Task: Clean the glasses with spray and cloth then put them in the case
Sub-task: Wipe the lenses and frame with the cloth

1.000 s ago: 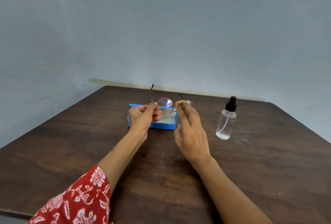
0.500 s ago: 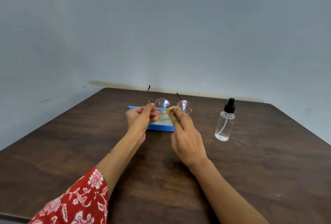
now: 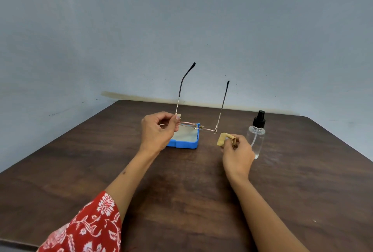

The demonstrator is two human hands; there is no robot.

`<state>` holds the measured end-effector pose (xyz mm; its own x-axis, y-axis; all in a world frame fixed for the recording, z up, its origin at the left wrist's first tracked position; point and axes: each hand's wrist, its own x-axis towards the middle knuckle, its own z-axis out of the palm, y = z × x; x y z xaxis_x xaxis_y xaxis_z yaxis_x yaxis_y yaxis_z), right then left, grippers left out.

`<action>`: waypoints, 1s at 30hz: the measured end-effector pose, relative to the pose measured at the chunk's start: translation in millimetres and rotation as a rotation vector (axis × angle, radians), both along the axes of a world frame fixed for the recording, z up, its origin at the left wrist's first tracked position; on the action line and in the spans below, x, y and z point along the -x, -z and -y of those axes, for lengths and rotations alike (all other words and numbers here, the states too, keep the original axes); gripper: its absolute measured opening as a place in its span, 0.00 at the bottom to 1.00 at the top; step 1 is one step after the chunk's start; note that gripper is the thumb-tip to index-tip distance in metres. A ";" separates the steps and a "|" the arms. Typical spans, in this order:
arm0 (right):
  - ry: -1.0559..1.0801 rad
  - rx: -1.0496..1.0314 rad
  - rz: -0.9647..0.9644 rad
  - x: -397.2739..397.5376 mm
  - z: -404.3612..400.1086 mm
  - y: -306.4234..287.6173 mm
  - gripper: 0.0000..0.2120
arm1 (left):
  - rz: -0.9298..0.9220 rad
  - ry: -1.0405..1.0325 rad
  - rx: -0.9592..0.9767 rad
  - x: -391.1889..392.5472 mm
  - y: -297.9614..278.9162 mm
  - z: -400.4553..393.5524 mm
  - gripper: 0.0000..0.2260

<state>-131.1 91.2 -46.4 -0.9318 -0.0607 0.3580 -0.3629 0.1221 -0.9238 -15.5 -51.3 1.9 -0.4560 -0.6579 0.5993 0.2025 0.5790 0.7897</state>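
No readable text, label or number on any object in view.

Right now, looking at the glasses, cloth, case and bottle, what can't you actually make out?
Head view only:
- Round metal-framed glasses: lenses edge-on, cleanliness unreadable; left hand covers one end.
- Blue plastic case: left part behind that hand; no lid seen.
- Tan folded cloth: partly inside right hand.
- Clear spray bottle: lower side behind right hand.
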 end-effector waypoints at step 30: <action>-0.310 0.531 0.429 -7.1 -11.5 -14.5 0.06 | 0.127 0.009 -0.186 -3.8 33.3 -1.3 0.04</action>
